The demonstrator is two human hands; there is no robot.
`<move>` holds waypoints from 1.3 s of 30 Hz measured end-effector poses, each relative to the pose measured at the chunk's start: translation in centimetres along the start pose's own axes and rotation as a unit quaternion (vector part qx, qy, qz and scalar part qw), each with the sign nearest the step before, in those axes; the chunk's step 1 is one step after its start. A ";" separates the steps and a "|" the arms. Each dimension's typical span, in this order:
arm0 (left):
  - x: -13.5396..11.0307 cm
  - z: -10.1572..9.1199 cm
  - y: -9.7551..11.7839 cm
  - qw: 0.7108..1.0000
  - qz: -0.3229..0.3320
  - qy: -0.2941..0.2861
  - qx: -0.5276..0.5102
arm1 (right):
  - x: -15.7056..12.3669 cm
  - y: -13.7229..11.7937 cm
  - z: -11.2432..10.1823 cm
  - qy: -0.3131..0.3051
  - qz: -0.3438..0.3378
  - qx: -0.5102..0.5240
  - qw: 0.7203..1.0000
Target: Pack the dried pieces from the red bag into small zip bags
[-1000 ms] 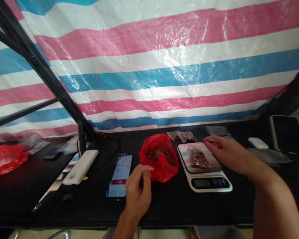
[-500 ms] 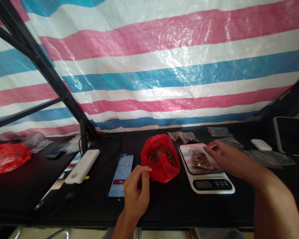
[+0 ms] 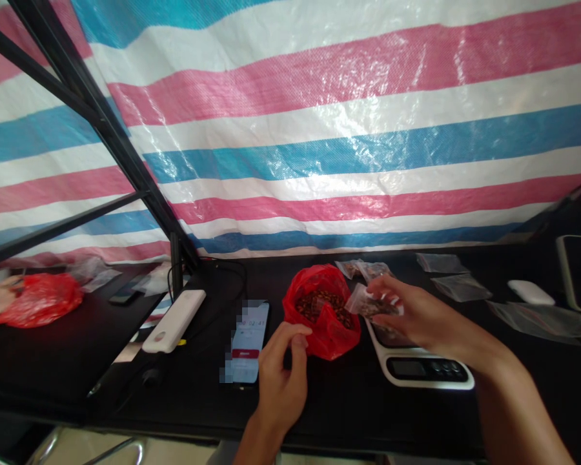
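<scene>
Packet (image 3: 359,301) pinched in the right hand's (image 3: 414,313) grip, scale (image 3: 428,378) just below, its loose end jutting left of the fingers toward the red bag (image 3: 332,343). Farther from it, the left hand (image 3: 283,368) curls at the bag's side, its hold unclear from here.

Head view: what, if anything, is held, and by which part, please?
The right hand holds a filled clear bag by its right end; whether the left hand grips the red bag is unclear.

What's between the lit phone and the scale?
Head view: the left hand, then the open red bag. The small clear packet in the right hand overlaps the stretch from bag to scale.
</scene>
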State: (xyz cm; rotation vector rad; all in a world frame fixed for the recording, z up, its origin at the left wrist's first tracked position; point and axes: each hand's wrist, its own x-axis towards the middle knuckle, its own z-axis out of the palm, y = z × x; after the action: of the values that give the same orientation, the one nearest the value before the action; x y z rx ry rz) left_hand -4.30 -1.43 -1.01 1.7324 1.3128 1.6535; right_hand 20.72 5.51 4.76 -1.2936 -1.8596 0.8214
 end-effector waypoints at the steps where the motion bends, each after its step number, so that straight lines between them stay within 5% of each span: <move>1: 0.1 0.1 0.0 0.999 -0.039 -0.006 -0.026 | 0.0 -1.1 0.3 -0.043 -0.012 -0.006 0.999; 6: 0.9 0.6 0.1 0.959 -0.211 -0.085 -0.171 | -0.1 -4.7 2.7 -0.140 -0.113 -0.012 0.984; 18: 1.6 -0.3 0.1 0.929 -0.251 -0.123 -0.244 | 0.0 -5.1 4.4 -0.123 -0.169 -0.069 0.975; 28: 1.6 0.6 -0.4 0.914 -0.240 -0.116 -0.307 | 0.1 -7.1 5.8 -0.178 -0.005 -0.116 0.977; 39: 1.2 1.2 -0.1 0.920 -0.250 -0.126 -0.276 | 0.5 -6.4 6.3 -0.165 0.006 -0.155 0.974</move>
State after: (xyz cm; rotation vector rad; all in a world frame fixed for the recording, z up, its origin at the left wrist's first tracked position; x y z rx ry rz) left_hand -3.41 -0.07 -0.71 1.1093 0.9371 1.2838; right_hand 12.21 3.43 6.67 -1.4243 -2.3178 0.8138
